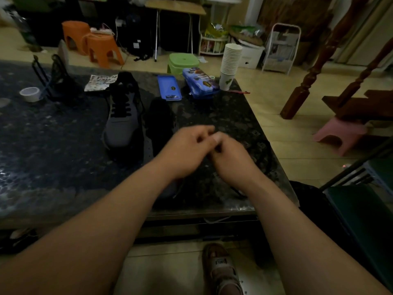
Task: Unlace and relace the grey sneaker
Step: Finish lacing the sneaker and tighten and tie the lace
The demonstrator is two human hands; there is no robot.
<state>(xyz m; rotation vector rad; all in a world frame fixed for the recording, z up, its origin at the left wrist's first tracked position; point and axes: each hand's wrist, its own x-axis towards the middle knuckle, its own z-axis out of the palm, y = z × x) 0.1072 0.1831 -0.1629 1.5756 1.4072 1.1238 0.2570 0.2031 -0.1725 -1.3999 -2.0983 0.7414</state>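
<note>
Forearms come in from the bottom, left hand (187,151) and right hand (230,160) meeting over the dark tabletop (63,145). Fingers (202,133) on both are curled and bunched together, too blurry to tell if they're pinching anything. Sneaker (121,122) sits left of and beyond the fingers, black insole (161,120) just beside it.

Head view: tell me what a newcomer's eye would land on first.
The left hand and right hand meet, fingers curled, at the centre above the dark speckled table; whether they hold anything is too blurred to tell. Left of them lies the grey sneaker with black laces. At the table's far right corner stands a tall white stack of paper cups.
</note>
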